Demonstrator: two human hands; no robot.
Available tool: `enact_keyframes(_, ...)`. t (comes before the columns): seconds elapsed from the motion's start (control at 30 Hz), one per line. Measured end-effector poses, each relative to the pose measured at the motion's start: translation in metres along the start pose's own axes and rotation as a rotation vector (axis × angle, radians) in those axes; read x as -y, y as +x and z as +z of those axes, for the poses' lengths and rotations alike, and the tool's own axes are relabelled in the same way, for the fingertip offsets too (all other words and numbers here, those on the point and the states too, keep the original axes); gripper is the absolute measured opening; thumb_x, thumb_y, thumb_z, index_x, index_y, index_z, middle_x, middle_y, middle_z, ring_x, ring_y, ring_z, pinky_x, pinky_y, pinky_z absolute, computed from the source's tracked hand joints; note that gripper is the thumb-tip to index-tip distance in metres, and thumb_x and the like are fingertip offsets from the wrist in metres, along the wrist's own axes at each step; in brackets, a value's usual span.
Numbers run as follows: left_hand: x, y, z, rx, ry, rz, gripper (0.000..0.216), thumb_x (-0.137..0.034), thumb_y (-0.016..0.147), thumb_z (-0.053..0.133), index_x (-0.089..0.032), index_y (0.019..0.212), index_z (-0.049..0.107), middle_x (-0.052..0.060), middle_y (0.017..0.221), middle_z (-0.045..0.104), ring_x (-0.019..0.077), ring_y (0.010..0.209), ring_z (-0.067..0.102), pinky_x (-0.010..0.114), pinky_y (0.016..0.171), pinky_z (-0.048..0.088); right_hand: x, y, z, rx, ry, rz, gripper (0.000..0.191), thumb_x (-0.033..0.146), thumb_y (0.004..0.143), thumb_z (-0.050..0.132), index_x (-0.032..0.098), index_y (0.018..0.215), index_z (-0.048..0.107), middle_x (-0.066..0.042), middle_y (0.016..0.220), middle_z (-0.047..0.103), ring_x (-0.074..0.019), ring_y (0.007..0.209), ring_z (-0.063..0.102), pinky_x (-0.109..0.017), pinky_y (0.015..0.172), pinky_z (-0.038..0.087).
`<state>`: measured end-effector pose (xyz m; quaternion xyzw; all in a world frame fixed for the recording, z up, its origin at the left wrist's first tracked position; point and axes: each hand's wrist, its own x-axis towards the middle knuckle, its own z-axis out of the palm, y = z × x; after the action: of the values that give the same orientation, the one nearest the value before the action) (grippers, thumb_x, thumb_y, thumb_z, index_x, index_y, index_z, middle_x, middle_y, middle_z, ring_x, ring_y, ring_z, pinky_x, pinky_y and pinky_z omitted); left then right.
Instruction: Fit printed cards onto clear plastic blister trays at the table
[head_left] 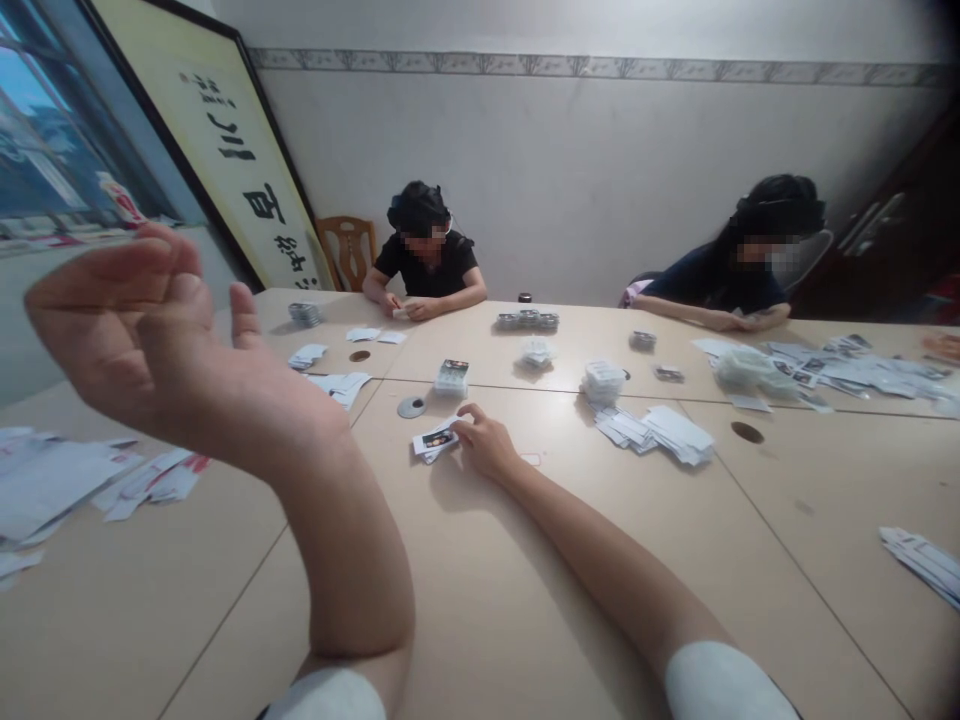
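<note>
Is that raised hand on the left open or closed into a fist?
Open. The left hand is lifted off the table, palm showing, fingers loosely curled and thumb apart, holding nothing.

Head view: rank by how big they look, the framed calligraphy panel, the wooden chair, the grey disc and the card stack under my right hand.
1. Framed calligraphy panel, far the largest.
2. Wooden chair, partly hidden.
3. Card stack at the right hand and grey disc: they look alike; not ranked.

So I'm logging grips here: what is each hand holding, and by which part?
Right hand has its fingertips on the near end of a small card stack. Left hand is raised, open, empty.
</note>
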<state>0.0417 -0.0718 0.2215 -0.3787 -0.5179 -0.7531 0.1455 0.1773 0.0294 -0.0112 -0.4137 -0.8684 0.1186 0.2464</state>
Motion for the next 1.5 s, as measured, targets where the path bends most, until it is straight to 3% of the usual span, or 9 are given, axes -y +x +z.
enact_keyframes(0.1,-0.008,-0.008,0.003,-0.112,-0.136,0.067,0.017,-0.023,0.075,0.032,-0.027,0.091,0.038,-0.006,0.114,0.062,0.0142,0.127,0.060,0.045,0.103,0.049,-0.001,0.000,-0.001,-0.013,0.021,-0.001,0.032,0.021,0.098,0.049,0.029,0.119,0.071,-0.005,0.141,0.056,-0.0201,0.094,0.069,-0.032,0.083,0.052)
enact_keyframes(0.37,-0.014,-0.008,0.011,-0.174,-0.388,0.032,0.022,-0.017,0.066,0.041,-0.025,0.086,0.044,0.000,0.099,0.065,0.0213,0.112,0.064,0.043,0.093,0.051,0.000,0.000,0.002,-0.034,0.180,-0.008,0.018,0.021,0.092,0.060,0.026,0.091,0.078,-0.004,0.133,0.062,-0.0198,0.093,0.069,-0.033,0.085,0.052)
enact_keyframes(0.5,-0.013,-0.007,0.021,-0.246,-0.554,0.074,0.028,-0.013,0.061,0.045,-0.021,0.088,0.049,0.005,0.097,0.064,0.0224,0.101,0.064,0.038,0.084,0.048,0.008,0.005,-0.006,-0.163,0.371,0.058,0.014,0.022,0.091,0.062,0.022,0.087,0.076,-0.006,0.121,0.066,-0.0148,0.079,0.067,-0.030,0.081,0.053)
enact_keyframes(0.63,-0.014,-0.004,0.019,-0.231,-0.644,0.005,0.025,-0.010,0.061,0.049,-0.017,0.084,0.057,0.004,0.093,0.066,0.0193,0.090,0.066,0.031,0.074,0.047,0.020,0.016,-0.042,-0.357,0.626,0.132,0.015,0.027,0.089,0.060,0.017,0.087,0.070,-0.007,0.099,0.067,-0.0115,0.065,0.061,-0.026,0.064,0.054)
enact_keyframes(0.77,-0.010,-0.002,0.011,0.074,-0.562,-0.082,0.012,-0.009,0.068,0.062,-0.016,0.078,0.064,-0.001,0.073,0.066,0.0133,0.065,0.065,0.025,0.063,0.045,0.031,0.015,-0.096,-0.440,0.857,0.115,0.019,0.036,0.086,0.061,0.018,0.083,0.066,0.000,0.075,0.064,-0.0085,0.049,0.053,-0.022,0.045,0.044)
enact_keyframes(0.93,-0.010,-0.013,0.011,0.878,-0.277,-0.025,0.015,-0.028,0.086,0.068,-0.018,0.076,0.072,0.001,0.075,0.072,0.0126,0.070,0.066,0.023,0.065,0.050,0.046,-0.007,-0.151,-0.544,0.987,0.072,0.014,0.033,0.083,0.066,0.019,0.083,0.066,0.003,0.070,0.063,-0.0068,0.048,0.054,-0.020,0.042,0.040)
enact_keyframes(1.0,-0.015,-0.022,0.014,1.051,-0.199,0.014,0.022,-0.037,0.090,0.067,-0.018,0.081,0.074,0.001,0.075,0.072,0.0132,0.071,0.067,0.022,0.064,0.050,0.054,-0.017,-0.166,-0.592,0.991,0.039,0.013,0.032,0.083,0.069,0.019,0.084,0.068,0.003,0.074,0.065,-0.0063,0.049,0.055,-0.020,0.043,0.042)
enact_keyframes(1.2,-0.031,-0.044,0.024,1.123,-0.367,-0.014,0.018,-0.037,0.090,0.072,-0.020,0.087,0.068,-0.001,0.082,0.072,0.0127,0.080,0.072,0.017,0.068,0.053,0.072,-0.039,-0.191,-0.739,0.857,-0.082,0.005,0.024,0.086,0.071,0.020,0.085,0.069,0.003,0.077,0.068,-0.0059,0.050,0.057,-0.021,0.046,0.046)
enact_keyframes(1.5,-0.030,-0.048,0.026,1.052,-0.541,-0.112,0.031,-0.024,0.084,0.075,-0.022,0.112,0.062,0.003,0.094,0.077,0.0161,0.090,0.075,0.022,0.078,0.061,0.078,-0.048,-0.197,-0.722,0.888,-0.093,0.005,0.021,0.086,0.069,0.020,0.084,0.065,0.003,0.082,0.068,-0.0065,0.052,0.061,-0.022,0.049,0.052)
